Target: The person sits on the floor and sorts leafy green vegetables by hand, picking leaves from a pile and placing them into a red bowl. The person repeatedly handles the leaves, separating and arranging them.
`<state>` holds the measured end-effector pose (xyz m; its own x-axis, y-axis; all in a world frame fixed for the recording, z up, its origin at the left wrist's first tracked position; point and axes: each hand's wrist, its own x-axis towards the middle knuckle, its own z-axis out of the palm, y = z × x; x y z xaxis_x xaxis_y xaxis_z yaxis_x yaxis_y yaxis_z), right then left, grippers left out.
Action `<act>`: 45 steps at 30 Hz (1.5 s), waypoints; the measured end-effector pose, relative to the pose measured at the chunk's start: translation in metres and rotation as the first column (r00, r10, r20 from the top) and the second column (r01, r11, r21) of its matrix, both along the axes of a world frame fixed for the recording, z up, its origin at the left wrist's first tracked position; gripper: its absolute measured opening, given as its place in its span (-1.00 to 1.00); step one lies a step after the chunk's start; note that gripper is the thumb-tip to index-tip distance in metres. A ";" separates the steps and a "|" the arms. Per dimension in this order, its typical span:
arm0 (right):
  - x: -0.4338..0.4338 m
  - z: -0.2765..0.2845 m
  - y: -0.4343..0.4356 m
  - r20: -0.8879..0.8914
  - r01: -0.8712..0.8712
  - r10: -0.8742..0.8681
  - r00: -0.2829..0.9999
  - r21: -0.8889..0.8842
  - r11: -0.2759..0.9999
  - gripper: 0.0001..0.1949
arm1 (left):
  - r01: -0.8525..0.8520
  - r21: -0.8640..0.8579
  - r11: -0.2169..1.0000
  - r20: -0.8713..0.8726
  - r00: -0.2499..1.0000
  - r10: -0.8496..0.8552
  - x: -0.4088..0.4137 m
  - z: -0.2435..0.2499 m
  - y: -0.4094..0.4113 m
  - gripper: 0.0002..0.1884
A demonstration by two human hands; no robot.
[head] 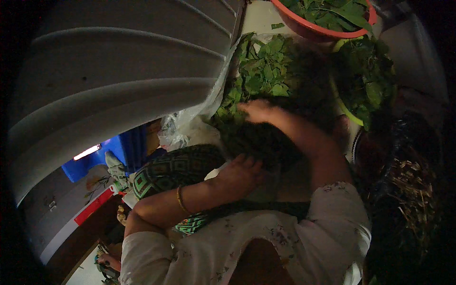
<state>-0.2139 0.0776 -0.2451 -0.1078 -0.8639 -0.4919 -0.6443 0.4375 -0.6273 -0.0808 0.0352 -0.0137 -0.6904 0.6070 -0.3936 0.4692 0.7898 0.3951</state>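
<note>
A heap of loose green leaves (267, 67) lies before me on a clear plastic sheet or bag (213, 103). My right hand (258, 110) reaches across the heap, fingers pointing left and touching or just over the leaves; it is slightly blurred. Closer to my body, my left hand (244, 176) has curled fingers at the dark near side of the heap. A yellow band circles that wrist. Shadow hides whatever may lie under the left fingers. Whether either hand grips a leaf is not visible.
An orange-red basin (313, 30) of leaves stands at the far end. Right of the heap is a yellow-green bowl (343, 98) full of leaves. A ribbed grey shutter or wall (124, 60) borders the left. Dry stalks (415, 192) lie right; a blue plastic object (121, 149) stands left.
</note>
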 end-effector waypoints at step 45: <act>-0.125 0.018 0.024 0.743 0.657 -0.533 0.406 0.168 0.735 -0.72 | -0.008 0.001 1.000 0.055 0.998 0.008 -0.001 0.005 0.007 -0.69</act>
